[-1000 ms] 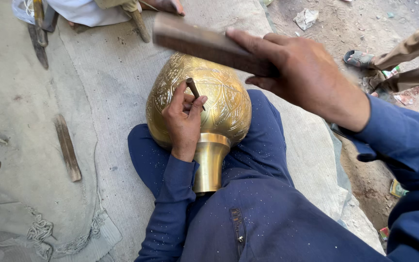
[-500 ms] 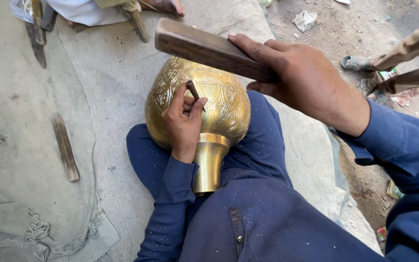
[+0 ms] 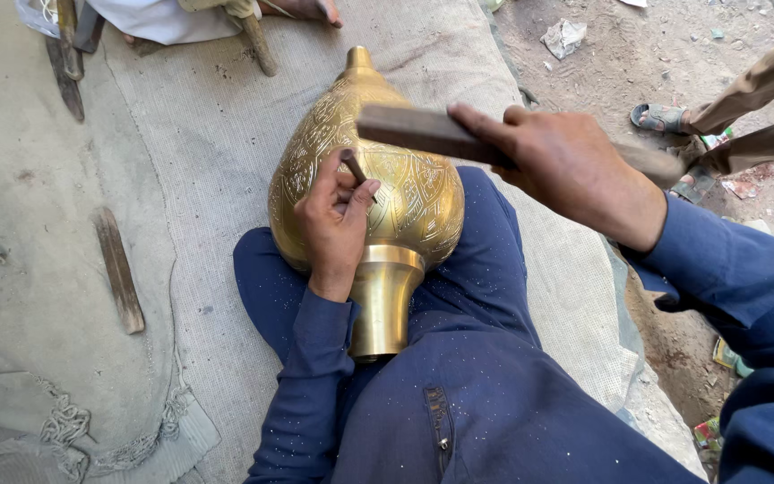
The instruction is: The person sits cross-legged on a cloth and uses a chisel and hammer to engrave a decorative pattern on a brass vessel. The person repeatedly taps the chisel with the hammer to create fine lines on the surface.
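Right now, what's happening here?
A person in blue sits on a grey mat with an engraved brass vessel lying across the lap. The left hand rests on the vessel and pinches a small chisel against its patterned surface. The right hand grips a wooden mallet held just above the chisel's top end. A flat wooden stick lies on the mat to the left.

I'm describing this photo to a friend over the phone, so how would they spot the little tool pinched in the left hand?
Find the big engraved brass vessel lying across the person's lap. The left hand rests on its bulging side and pinches a short dark metal chisel with its tip against the brass. It is far thinner and shorter than the wooden mallet gripped by the right hand.
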